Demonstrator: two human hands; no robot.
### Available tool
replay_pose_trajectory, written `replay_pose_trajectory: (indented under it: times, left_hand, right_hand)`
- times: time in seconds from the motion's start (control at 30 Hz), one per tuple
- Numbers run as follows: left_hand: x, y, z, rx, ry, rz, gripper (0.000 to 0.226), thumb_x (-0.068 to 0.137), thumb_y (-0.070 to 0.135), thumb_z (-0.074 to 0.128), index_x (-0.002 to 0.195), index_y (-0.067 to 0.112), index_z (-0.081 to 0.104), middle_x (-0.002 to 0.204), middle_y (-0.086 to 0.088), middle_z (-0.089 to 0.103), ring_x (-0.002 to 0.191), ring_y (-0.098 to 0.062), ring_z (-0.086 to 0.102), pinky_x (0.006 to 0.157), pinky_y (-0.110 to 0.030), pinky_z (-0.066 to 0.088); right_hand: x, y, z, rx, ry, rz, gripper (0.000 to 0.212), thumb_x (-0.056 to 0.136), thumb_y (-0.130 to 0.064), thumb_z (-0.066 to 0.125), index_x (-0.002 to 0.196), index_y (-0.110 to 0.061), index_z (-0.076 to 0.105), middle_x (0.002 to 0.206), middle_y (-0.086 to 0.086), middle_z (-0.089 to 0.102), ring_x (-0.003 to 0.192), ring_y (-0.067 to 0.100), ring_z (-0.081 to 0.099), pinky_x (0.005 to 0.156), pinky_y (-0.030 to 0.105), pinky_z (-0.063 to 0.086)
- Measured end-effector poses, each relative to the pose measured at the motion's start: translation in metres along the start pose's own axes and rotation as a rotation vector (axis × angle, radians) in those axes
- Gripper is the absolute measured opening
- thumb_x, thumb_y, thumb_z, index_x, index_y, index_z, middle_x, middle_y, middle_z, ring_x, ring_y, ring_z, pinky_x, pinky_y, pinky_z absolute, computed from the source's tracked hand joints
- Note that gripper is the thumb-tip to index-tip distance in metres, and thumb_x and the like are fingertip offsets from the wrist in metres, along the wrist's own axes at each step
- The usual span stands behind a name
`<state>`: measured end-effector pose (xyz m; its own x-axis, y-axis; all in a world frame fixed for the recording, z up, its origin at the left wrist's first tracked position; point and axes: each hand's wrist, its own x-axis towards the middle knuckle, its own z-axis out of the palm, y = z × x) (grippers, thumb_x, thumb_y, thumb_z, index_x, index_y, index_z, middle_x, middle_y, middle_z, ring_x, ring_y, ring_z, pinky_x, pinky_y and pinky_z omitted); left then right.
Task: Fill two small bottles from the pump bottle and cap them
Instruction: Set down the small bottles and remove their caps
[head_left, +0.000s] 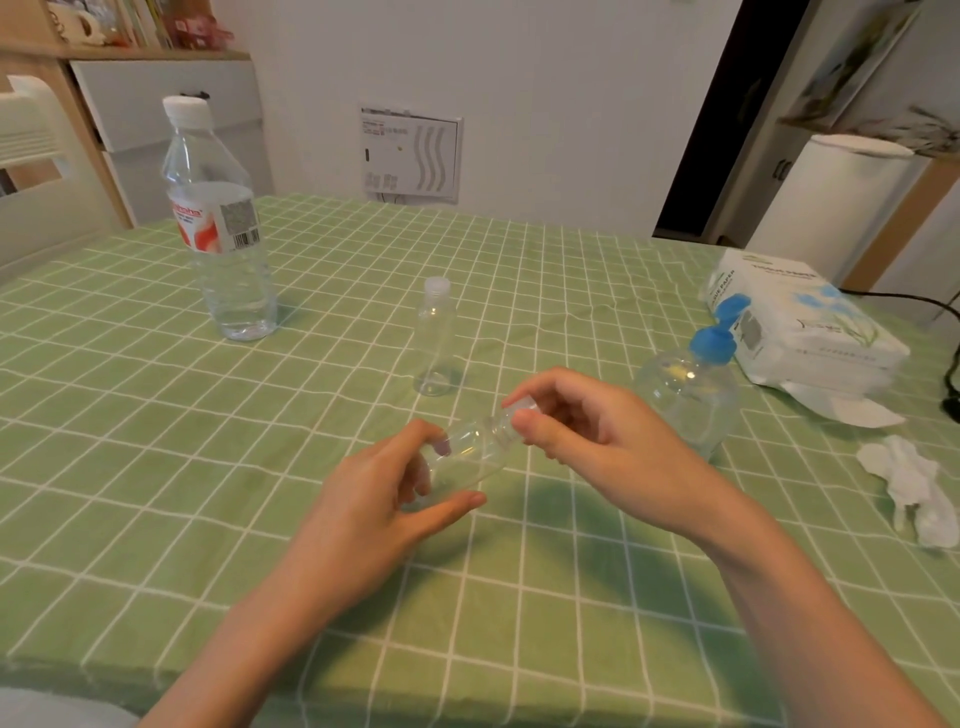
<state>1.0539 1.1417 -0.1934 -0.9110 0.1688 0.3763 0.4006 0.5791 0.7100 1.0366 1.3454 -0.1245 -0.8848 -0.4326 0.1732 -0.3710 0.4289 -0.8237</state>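
My left hand (384, 493) grips the body of a small clear bottle (475, 449), held tilted above the table with its neck pointing up and to the right. My right hand (582, 421) pinches the clear cap (519, 404) at that bottle's neck. A second small clear bottle (435, 338) stands upright and capped on the green checked tablecloth (311, 415), just beyond my hands. The pump bottle (691, 389), clear with a blue pump head, stands to the right, partly behind my right hand.
A tall capped water bottle (221, 223) stands at the back left. A pack of tissue paper (795, 322) lies at the right, with a crumpled tissue (914, 493) nearer me. A black cable (950, 364) runs along the right edge. A chair (36, 171) stands at the left.
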Motion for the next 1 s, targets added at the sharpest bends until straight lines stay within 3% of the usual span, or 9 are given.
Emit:
replay_pose_trajectory:
  times: [0.07, 0.23, 0.37, 0.47, 0.6, 0.67, 0.73, 0.83, 1.0]
  left_hand:
    - [0.001, 0.000, -0.001, -0.047, 0.005, -0.019, 0.042, 0.061, 0.068, 0.059, 0.089, 0.037, 0.051, 0.060, 0.007, 0.051, 0.057, -0.008, 0.049, 0.054, -0.021, 0.042]
    - [0.008, 0.001, 0.001, -0.381, -0.070, -0.168, 0.042, 0.065, 0.070, 0.058, 0.097, 0.043, 0.052, 0.081, 0.007, 0.063, 0.070, -0.009, 0.062, 0.066, -0.020, 0.053]
    - [0.032, 0.003, 0.019, -0.582, -0.071, -0.215, 0.027, 0.085, 0.039, 0.053, 0.109, 0.033, 0.043, 0.103, -0.001, 0.062, 0.093, -0.009, 0.062, 0.073, -0.012, 0.049]
    - [0.055, 0.008, 0.037, -0.595, -0.066, -0.230, 0.026, 0.089, 0.028, 0.056, 0.110, 0.033, 0.040, 0.113, 0.008, 0.057, 0.101, 0.000, 0.057, 0.075, -0.009, 0.047]
    - [0.082, 0.012, 0.055, -0.550, 0.048, -0.274, 0.040, 0.086, 0.018, 0.063, 0.122, 0.019, 0.046, 0.123, 0.002, 0.051, 0.114, -0.009, 0.049, 0.088, -0.017, 0.040]
    - [0.092, 0.011, 0.063, -0.505, 0.081, -0.291, 0.047, 0.085, 0.014, 0.064, 0.128, 0.012, 0.046, 0.128, -0.004, 0.051, 0.118, -0.012, 0.047, 0.094, -0.021, 0.038]
    - [0.099, 0.010, 0.070, -0.463, 0.065, -0.292, 0.051, 0.085, 0.012, 0.064, 0.131, 0.012, 0.043, 0.134, -0.007, 0.050, 0.124, -0.015, 0.044, 0.103, -0.027, 0.037]
    - [0.107, 0.005, 0.075, -0.443, 0.063, -0.313, 0.055, 0.086, 0.012, 0.062, 0.136, 0.013, 0.038, 0.142, -0.006, 0.044, 0.132, -0.016, 0.039, 0.109, -0.032, 0.033]
    - [0.116, -0.005, 0.075, -0.404, 0.092, -0.351, 0.054, 0.087, 0.012, 0.061, 0.136, 0.011, 0.037, 0.144, -0.007, 0.042, 0.133, -0.019, 0.038, 0.108, -0.032, 0.031]
  right_hand:
    - [0.000, 0.001, -0.003, 0.055, 0.064, -0.031, 0.014, 0.089, -0.026, 0.061, 0.102, -0.022, 0.066, 0.087, 0.000, 0.065, 0.079, 0.014, 0.059, 0.076, 0.031, 0.050]
    - [0.001, 0.016, -0.009, 0.259, 0.244, 0.026, 0.020, 0.086, -0.010, 0.065, 0.103, -0.020, 0.065, 0.082, 0.002, 0.061, 0.073, 0.010, 0.062, 0.071, 0.019, 0.054]
    - [0.005, 0.028, -0.003, 0.278, 0.306, 0.111, 0.027, 0.090, -0.008, 0.060, 0.107, -0.028, 0.064, 0.080, 0.004, 0.062, 0.071, 0.003, 0.063, 0.073, 0.017, 0.054]
    - [0.012, 0.035, 0.003, 0.246, 0.350, 0.170, 0.020, 0.090, -0.010, 0.061, 0.101, -0.027, 0.065, 0.080, 0.006, 0.063, 0.073, 0.006, 0.064, 0.078, 0.021, 0.055]
    - [0.023, 0.047, 0.007, 0.128, 0.449, 0.323, 0.013, 0.084, -0.017, 0.070, 0.093, -0.019, 0.060, 0.091, 0.008, 0.068, 0.086, 0.022, 0.067, 0.085, 0.036, 0.055]
    - [0.029, 0.054, 0.009, -0.029, 0.484, 0.365, 0.016, 0.081, -0.022, 0.072, 0.088, -0.020, 0.057, 0.086, 0.000, 0.066, 0.083, 0.017, 0.065, 0.079, 0.032, 0.054]
    - [0.037, 0.060, 0.012, -0.132, 0.495, 0.378, 0.018, 0.081, -0.024, 0.072, 0.087, -0.021, 0.055, 0.080, -0.005, 0.064, 0.076, 0.011, 0.061, 0.067, 0.019, 0.047]
    - [0.050, 0.069, 0.014, -0.147, 0.482, 0.390, 0.022, 0.084, -0.022, 0.068, 0.102, -0.021, 0.055, 0.088, -0.009, 0.064, 0.082, 0.009, 0.061, 0.061, 0.014, 0.039]
    - [0.065, 0.083, 0.019, -0.190, 0.449, 0.360, 0.038, 0.092, -0.021, 0.060, 0.129, -0.019, 0.051, 0.122, 0.003, 0.063, 0.104, 0.015, 0.057, 0.086, 0.024, 0.042]
